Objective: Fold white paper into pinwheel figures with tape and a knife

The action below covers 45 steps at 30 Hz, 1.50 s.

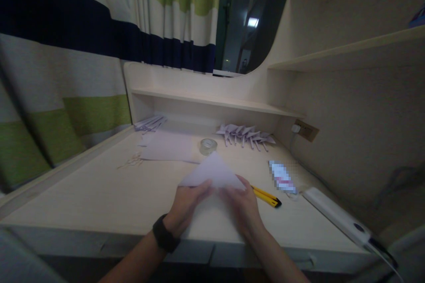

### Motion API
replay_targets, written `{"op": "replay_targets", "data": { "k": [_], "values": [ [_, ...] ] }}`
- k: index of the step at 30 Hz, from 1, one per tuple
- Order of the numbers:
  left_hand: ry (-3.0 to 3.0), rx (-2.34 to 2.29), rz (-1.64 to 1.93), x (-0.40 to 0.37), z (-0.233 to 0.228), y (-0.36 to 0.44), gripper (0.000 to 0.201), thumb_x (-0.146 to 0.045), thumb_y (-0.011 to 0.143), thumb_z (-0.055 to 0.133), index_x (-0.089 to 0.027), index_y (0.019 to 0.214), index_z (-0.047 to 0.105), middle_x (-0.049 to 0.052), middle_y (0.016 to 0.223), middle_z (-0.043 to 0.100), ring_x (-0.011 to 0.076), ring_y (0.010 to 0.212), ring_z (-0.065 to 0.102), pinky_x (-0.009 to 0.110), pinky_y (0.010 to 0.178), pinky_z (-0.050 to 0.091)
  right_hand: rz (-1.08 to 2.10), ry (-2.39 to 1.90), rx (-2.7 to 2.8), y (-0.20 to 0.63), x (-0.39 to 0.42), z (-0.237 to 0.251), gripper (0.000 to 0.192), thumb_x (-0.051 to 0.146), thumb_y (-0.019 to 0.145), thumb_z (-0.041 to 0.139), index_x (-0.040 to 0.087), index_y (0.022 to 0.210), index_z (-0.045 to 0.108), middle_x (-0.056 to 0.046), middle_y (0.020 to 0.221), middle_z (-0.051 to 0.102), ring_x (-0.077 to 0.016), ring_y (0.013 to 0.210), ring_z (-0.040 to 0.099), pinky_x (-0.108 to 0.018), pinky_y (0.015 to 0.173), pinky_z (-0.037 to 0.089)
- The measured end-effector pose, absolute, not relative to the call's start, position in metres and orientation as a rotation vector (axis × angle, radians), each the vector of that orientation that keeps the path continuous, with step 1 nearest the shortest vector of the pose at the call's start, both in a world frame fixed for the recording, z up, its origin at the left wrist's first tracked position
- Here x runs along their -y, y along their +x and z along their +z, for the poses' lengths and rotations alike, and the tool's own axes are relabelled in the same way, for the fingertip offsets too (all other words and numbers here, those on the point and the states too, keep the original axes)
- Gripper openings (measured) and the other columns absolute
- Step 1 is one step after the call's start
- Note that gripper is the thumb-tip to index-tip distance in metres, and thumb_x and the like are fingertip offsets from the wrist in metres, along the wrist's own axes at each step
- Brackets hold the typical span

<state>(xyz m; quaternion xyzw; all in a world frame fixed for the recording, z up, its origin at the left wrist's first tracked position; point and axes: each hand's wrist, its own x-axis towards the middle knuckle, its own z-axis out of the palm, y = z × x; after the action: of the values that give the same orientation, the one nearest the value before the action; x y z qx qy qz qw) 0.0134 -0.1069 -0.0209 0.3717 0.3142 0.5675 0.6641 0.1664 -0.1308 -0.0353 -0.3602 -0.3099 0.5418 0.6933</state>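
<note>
A white sheet of paper (214, 170), folded into a triangle with its point facing away from me, is held just over the desk. My left hand (192, 199) closes on its left corner, thumb on top. On the right side, my right hand (244, 201) grips the other corner, slightly smeared by motion. A yellow utility knife (265, 196) lies beside my right hand, partly hidden behind it. Beyond the triangle's tip stands a roll of clear tape (208, 146). A stack of white paper (169, 143) lies behind and left of the hands.
Several paper pinwheels (245, 135) lie in a row at the back right. Rolled paper sticks (151, 124) rest at the back left, near thin scraps (133, 159). A pixelated phone-like object (282, 177) and a white power strip (337, 214) with cables occupy the right side.
</note>
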Motion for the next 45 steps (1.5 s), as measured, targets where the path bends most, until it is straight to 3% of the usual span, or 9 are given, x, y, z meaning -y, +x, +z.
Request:
{"op": "replay_targets", "data": {
  "k": [5,15,22,28,35,40,45],
  "values": [
    [0.944,-0.765,1.268,0.111,-0.018,0.014,0.049,-0.029,0.059,0.082,-0.012,0.103,0.07,0.013,0.099,0.071,0.024,0.085,0.067,0.034,0.077,0.053,1.351,-0.718,0.721,0.153,0.125,-0.044,0.044,0.021,0.065,0.079,0.015,0.104,0.062,-0.009,0.098,0.07,-0.0225,0.082,0.067,-0.041,0.08,0.054],
    [1.045,-1.019,1.223,0.114,-0.021,0.014,0.034,-0.038,0.058,0.081,-0.011,0.078,0.073,0.012,0.08,0.072,0.02,0.07,0.065,0.026,0.057,0.047,1.218,-0.742,0.747,0.141,0.128,-0.034,0.036,0.025,0.062,0.08,0.013,0.093,0.069,-0.011,0.095,0.071,-0.0272,0.095,0.063,-0.041,0.087,0.05],
    [1.152,-1.077,1.213,0.108,-0.017,-0.004,0.03,-0.038,0.061,0.078,-0.012,0.075,0.072,0.01,0.072,0.071,0.0189,0.065,0.064,0.025,0.055,0.047,1.214,-0.799,0.688,0.163,0.13,-0.035,0.044,0.024,0.058,0.082,0.017,0.097,0.064,-0.005,0.088,0.071,-0.0216,0.078,0.066,-0.038,0.076,0.053],
    [1.263,-1.09,1.151,0.109,-0.006,-0.023,0.029,-0.035,0.063,0.076,-0.013,0.081,0.073,0.009,0.069,0.071,0.018,0.06,0.063,0.025,0.053,0.046,1.19,-0.875,0.641,0.184,0.135,-0.034,0.051,0.022,0.053,0.085,0.02,0.097,0.059,0.0,0.076,0.07,-0.0142,0.063,0.063,-0.029,0.065,0.051],
    [1.402,-1.062,0.979,0.1,-0.01,-0.047,0.045,-0.036,0.064,0.074,-0.011,0.102,0.068,0.011,0.077,0.073,0.0212,0.066,0.067,0.025,0.052,0.047,1.129,-1.044,0.934,0.209,0.135,-0.041,0.046,0.024,0.051,0.084,0.019,0.088,0.057,0.004,0.058,0.062,-0.0121,0.048,0.055,-0.022,0.046,0.04],
    [1.52,-1.147,0.879,0.096,-0.012,-0.06,0.056,-0.039,0.064,0.073,-0.009,0.11,0.063,0.008,0.063,0.071,0.0179,0.05,0.062,0.022,0.042,0.04,0.997,-1.153,1.151,0.225,0.133,-0.042,0.035,0.024,0.057,0.078,0.018,0.085,0.058,0.007,0.049,0.056,-0.0097,0.041,0.048,-0.02,0.043,0.035],
    [1.655,-1.159,0.708,0.092,-0.008,-0.073,0.059,-0.04,0.066,0.071,-0.012,0.117,0.06,0.005,0.057,0.069,0.0176,0.045,0.059,0.022,0.042,0.037,0.813,-1.354,1.487,0.228,0.138,-0.031,0.02,0.021,0.061,0.071,0.019,0.078,0.061,0.003,0.056,0.06,-0.0135,0.051,0.054,-0.023,0.049,0.039]
  ]
}}
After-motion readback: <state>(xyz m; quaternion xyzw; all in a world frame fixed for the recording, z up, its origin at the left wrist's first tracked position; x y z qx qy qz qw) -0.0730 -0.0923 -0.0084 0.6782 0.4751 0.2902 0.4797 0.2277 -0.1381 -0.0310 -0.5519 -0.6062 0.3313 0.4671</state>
